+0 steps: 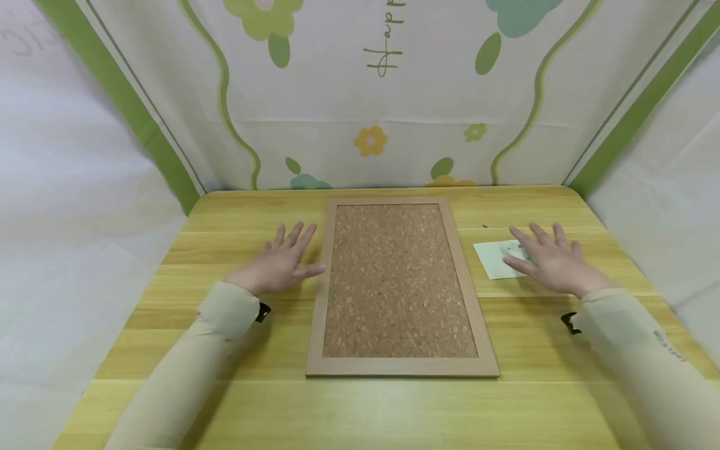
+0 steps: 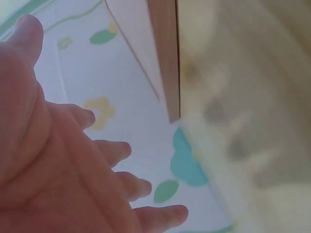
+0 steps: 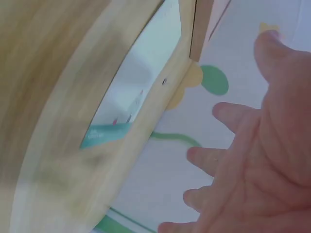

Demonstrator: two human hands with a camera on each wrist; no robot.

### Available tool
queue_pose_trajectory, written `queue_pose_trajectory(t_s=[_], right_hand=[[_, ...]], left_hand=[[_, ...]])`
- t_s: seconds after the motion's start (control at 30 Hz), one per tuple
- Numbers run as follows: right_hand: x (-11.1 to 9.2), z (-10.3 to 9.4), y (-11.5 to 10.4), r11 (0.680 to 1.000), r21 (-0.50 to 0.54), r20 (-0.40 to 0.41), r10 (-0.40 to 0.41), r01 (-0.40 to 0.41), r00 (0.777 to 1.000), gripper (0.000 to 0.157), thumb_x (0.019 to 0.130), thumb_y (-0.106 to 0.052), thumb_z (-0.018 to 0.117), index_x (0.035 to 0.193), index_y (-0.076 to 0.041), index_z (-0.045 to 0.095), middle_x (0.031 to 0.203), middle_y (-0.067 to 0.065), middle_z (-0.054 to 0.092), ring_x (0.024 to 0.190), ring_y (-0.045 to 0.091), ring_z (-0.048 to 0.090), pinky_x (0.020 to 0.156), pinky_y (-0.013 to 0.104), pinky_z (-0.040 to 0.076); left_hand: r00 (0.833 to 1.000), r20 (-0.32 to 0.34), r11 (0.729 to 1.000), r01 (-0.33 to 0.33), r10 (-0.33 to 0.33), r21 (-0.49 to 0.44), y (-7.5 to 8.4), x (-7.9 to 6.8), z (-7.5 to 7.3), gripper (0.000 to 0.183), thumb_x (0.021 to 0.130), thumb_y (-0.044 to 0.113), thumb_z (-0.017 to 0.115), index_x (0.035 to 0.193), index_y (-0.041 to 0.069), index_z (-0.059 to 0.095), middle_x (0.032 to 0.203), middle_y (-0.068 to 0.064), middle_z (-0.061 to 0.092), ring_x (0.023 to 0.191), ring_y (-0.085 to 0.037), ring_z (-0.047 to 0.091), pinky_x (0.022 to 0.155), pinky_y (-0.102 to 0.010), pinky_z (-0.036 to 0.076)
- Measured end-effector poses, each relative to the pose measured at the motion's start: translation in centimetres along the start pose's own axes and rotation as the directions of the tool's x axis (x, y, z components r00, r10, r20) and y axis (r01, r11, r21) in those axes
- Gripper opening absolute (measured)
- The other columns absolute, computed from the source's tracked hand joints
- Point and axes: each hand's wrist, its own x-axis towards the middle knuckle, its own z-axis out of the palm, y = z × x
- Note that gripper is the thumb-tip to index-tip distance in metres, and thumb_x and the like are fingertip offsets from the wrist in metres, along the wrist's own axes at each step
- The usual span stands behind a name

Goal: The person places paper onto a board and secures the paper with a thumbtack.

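Both splayed wide, gripping nothing | left hand [image 1: 277, 265] — near framed corkboard [image 1: 399, 287] | right hand [image 1: 554, 264] — above printed card [image 1: 494, 260]

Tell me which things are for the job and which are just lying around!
Probably for the job:
board, close to the left hand
card, partly hidden by the right hand

Probably just there:
table, under the board and card
flowery cloth, behind the table
dark speck, just beyond the card; too small to tell what it is
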Motion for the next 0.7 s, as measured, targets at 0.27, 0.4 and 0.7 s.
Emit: queue_pose_trajectory(t_s=[0.27,0.4,0.7], right_hand=[[1.2,-0.6,3.2,0.994,-0.067,0.006,-0.083,0.083,0.997,0.080,0.099,-0.051,0.056,0.150,0.006,0.032,0.147,0.042,0.026,0.132,0.067,0.017,0.101,0.077,0.016],[2.2,-0.8,4.4,0.990,-0.022,0.009,-0.141,0.141,0.990,0.073,0.096,-0.036,0.066,0.147,0.009,0.037,0.142,0.040,0.037,0.128,0.059,0.034,0.101,0.070,0.027],[4.9,-0.8,5.4,0.990,-0.018,0.054,-0.140,0.141,0.989,0.086,0.085,-0.047,0.076,0.146,0.002,0.041,0.134,0.038,0.043,0.118,0.053,0.047,0.092,0.069,0.038]], left_hand=[[0.991,-0.134,0.990,0.000,-0.019,-0.143,0.7,1.2,0.8,0.075,0.100,0.044,0.057,0.157,0.005,0.026,0.144,-0.021,0.049,0.120,-0.036,0.057,0.099,-0.051,0.045],[0.982,-0.156,0.970,0.069,-0.108,-0.235,0.8,2.1,0.7,0.066,0.099,0.039,0.062,0.150,0.003,0.041,0.111,-0.012,0.069,0.083,-0.020,0.067,0.076,-0.042,0.053],[0.988,-0.026,0.967,0.142,-0.150,-0.212,1.5,3.4,1.8,0.088,0.088,0.047,0.074,0.151,-0.002,0.036,0.142,-0.022,0.052,0.130,-0.036,0.049,0.104,-0.050,0.040]])
